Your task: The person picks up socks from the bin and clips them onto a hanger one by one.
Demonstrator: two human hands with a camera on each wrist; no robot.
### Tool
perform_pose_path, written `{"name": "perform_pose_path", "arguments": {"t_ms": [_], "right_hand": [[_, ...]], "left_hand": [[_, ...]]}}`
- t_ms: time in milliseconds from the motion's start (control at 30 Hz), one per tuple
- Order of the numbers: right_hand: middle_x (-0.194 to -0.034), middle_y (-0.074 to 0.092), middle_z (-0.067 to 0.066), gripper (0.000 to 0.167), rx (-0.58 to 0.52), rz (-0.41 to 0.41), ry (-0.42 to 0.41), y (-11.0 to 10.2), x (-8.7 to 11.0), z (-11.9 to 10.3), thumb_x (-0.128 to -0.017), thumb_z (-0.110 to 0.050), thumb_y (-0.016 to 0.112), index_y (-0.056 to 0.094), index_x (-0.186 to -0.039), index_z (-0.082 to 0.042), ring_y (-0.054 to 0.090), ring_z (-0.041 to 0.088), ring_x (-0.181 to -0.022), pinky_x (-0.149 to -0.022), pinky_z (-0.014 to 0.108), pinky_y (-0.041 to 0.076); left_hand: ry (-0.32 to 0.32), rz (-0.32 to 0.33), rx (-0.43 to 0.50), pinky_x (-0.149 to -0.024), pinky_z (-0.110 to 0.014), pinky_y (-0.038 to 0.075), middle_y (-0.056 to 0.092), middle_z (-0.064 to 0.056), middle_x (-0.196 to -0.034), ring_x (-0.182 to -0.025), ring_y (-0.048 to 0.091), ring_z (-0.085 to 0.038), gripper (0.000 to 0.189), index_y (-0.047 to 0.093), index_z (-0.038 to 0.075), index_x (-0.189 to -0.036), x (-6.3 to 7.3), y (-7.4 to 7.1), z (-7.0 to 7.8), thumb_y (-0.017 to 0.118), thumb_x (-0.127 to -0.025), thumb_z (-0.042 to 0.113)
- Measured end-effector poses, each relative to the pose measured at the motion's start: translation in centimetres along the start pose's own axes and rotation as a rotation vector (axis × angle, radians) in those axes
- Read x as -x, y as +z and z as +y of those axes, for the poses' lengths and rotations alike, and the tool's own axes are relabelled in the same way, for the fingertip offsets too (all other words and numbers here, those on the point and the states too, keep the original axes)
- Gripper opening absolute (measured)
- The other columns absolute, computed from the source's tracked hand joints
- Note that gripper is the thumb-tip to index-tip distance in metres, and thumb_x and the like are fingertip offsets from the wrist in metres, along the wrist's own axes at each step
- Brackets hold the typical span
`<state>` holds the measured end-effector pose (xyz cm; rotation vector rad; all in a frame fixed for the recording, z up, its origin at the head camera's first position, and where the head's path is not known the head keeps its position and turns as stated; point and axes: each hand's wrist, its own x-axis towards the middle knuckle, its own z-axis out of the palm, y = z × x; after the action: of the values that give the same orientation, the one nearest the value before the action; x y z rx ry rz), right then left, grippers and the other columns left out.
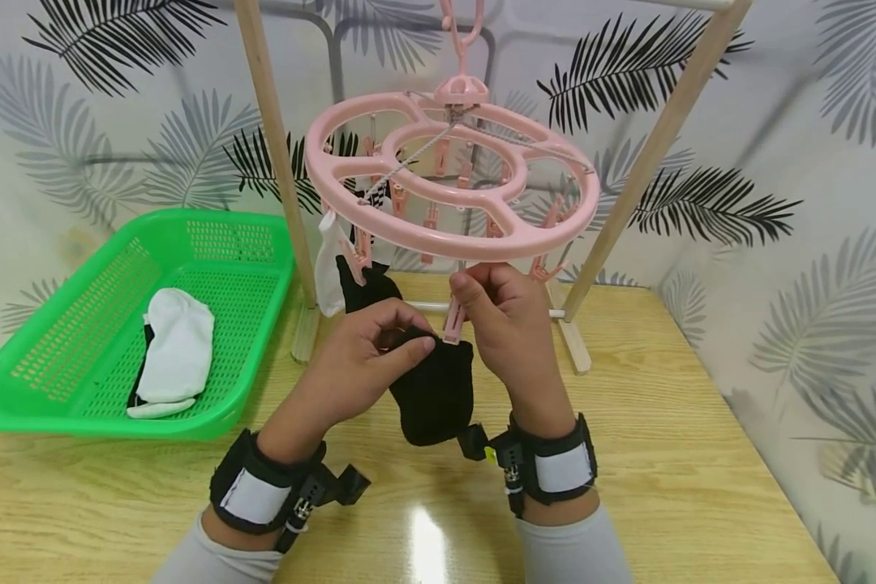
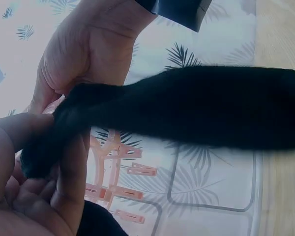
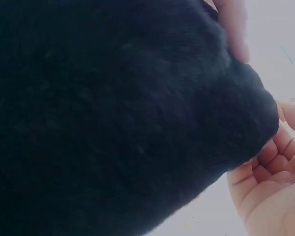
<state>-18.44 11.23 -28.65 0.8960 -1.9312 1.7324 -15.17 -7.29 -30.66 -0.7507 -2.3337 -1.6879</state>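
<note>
My left hand (image 1: 365, 357) pinches the top edge of a black sock (image 1: 438, 401) between thumb and fingers. The sock hangs down below the hand and stretches across the left wrist view, where its dark fabric (image 2: 201, 108) covers the middle. My right hand (image 1: 511, 324) grips a pink clothespin (image 1: 453, 322) that hangs from the pink round hanger (image 1: 438, 231). The clothespin's lower tip meets the sock's top edge; whether it bites the fabric I cannot tell. In the right wrist view the sock (image 3: 113, 108) hides most of the scene.
A black sock (image 1: 368, 294) and a white sock (image 1: 328, 272) hang at the hanger's left. Several other pink clothespins dangle from it. A green basket (image 1: 259, 377) at left holds a white sock (image 1: 181, 337) and something black. Wooden posts (image 1: 653, 154) flank the hanger.
</note>
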Motion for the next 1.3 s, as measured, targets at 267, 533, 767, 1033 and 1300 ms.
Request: {"name": "perform_pose_path", "arguments": {"t_ms": [267, 533, 767, 1033, 1300], "right_hand": [[-0.065, 0.058, 0.007, 0.055, 0.055, 0.020, 0.002, 0.02, -0.01, -0.14, -0.092, -0.049, 0.060, 0.063, -0.088, 0.006, 0.058, 0.017, -0.055, -0.048, 0.029, 0.043], [-0.062, 0.058, 0.011, 0.049, -0.056, -0.025, 0.009, 0.14, -0.07, 0.02, -0.094, -0.044, 0.061, 0.061, -0.088, 0.005, 0.059, 0.021, -0.050, -0.049, 0.031, 0.048], [-0.062, 0.058, 0.009, 0.054, -0.028, -0.005, 0.017, 0.15, -0.05, 0.08, -0.092, -0.048, 0.062, 0.061, -0.087, 0.006, 0.060, 0.019, -0.051, -0.048, 0.030, 0.046], [-0.064, 0.058, 0.006, 0.053, -0.013, -0.002, 0.033, 0.13, 0.06, -0.02, -0.093, -0.046, 0.061, 0.062, -0.087, 0.007, 0.060, 0.018, -0.053, -0.052, 0.029, 0.047], [-0.064, 0.059, 0.009, 0.044, -0.043, -0.034, 0.008, 0.19, 0.09, 0.03, -0.096, -0.036, 0.061, 0.062, -0.085, 0.006, 0.060, 0.019, -0.054, -0.050, 0.030, 0.046]], "left_hand": [[0.020, 0.057, -0.122, -0.066, -0.035, 0.052, 0.071, 0.004, -0.095, -0.082, 0.061, -0.014, 0.011, 0.076, 0.012, -0.100, 0.05, 0.05, 0.20, 0.076, -0.089, 0.013], [0.101, 0.072, -0.424, -0.073, -0.035, 0.052, 0.072, 0.002, -0.096, -0.085, 0.063, -0.014, 0.014, 0.077, 0.012, -0.101, 0.18, -0.33, 0.18, 0.077, -0.088, 0.017], [0.075, 0.010, -0.307, -0.068, -0.032, 0.052, 0.070, 0.006, -0.093, -0.078, 0.060, -0.010, 0.010, 0.075, 0.013, -0.099, 0.28, -0.38, 0.46, 0.075, -0.089, 0.011], [0.149, 0.022, -0.238, -0.069, -0.031, 0.053, 0.067, 0.004, -0.093, -0.079, 0.062, -0.009, 0.011, 0.073, 0.011, -0.097, 0.29, -0.28, 0.37, 0.075, -0.088, 0.005], [0.267, 0.086, -0.244, -0.069, -0.033, 0.052, 0.067, 0.004, -0.092, -0.078, 0.056, -0.010, 0.011, 0.073, 0.010, -0.093, 0.13, 0.10, 0.19, 0.075, -0.087, 0.002]]}}
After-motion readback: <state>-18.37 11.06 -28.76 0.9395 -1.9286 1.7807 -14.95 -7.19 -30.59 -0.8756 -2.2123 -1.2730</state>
